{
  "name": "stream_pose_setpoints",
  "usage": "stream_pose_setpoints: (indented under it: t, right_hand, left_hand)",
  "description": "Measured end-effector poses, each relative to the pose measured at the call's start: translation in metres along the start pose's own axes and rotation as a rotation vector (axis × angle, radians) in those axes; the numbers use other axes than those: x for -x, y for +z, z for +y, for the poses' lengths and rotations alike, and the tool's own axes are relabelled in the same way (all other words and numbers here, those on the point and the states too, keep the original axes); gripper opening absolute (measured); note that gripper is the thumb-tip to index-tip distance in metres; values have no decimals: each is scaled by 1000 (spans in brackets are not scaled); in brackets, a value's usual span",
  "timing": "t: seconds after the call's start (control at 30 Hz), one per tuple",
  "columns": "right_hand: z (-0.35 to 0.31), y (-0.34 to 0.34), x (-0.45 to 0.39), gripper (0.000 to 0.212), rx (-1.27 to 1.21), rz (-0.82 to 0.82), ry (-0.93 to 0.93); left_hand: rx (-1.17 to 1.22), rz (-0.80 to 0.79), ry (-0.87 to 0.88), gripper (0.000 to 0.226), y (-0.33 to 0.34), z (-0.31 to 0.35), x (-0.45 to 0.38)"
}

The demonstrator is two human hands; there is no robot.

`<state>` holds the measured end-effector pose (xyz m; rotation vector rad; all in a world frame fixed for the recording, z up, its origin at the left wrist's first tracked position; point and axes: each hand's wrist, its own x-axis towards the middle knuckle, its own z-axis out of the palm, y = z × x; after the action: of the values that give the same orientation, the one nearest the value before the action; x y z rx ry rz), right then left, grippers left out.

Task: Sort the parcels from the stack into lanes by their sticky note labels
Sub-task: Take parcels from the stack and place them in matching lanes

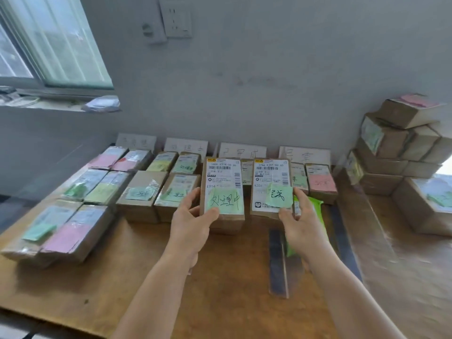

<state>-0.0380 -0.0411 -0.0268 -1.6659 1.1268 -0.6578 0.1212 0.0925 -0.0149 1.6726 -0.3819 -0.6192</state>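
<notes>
Parcels held side by side above the tabletop (220, 277): left hand (189, 225) fingers curled round parcel E914 (221, 192), green note reading 处理中; right hand (302, 225) pinching parcel K301 (270, 187), green note partly legible; unsorted stack (401, 148) right of the tabletop.

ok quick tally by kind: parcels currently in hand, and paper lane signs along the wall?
parcels in hand: 2, the left parcel in the left hand, the right parcel in the right hand
lane signs against the wall: 4
total: 6
</notes>
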Motion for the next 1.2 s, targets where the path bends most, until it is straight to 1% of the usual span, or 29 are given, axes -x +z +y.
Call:
stream_pose_setpoints:
  t: [0.17,0.23,0.33,0.53,0.63,0.7,0.77,0.9,1.0,1.1,1.2]
  right_hand:
    - [2,39,-11,58,195,44,31]
    - [6,51,-19,57,275,36,84]
    - [14,65,-32,57,358,-4,181]
    - [31,82,-54,56,458,-80,257]
    - [35,87,-60,65,535,-123,281]
    - [38,89,-62,74,593,-135,246]
    - [40,91,-62,76,633,-158,193]
    - [46,89,-67,67,648,-241,165]
    - [39,87,-69,63,652,-228,154]
    - [18,91,-61,62,564,-195,19]
    - [-18,107,-42,62,432,-181,-225]
  left_hand:
    - [20,15,-15,58,-30,-8,-18]
    - [19,19,-17,57,-36,-13,-22]
    - [23,9,-26,58,-40,-18,-29]
    - [44,27,-51,60,-46,-22,-45]
    - [29,36,-55,60,-45,-22,-51]
    - [28,39,-59,60,-43,-22,-55]
    - [35,43,-66,61,-40,-22,-58]
    - [32,74,-77,58,-39,-24,-59]
    - [43,107,-94,55,-45,-26,-57]
    - [65,122,-111,54,-57,-27,-55]
    - [77,119,-105,56,-72,-27,-52]
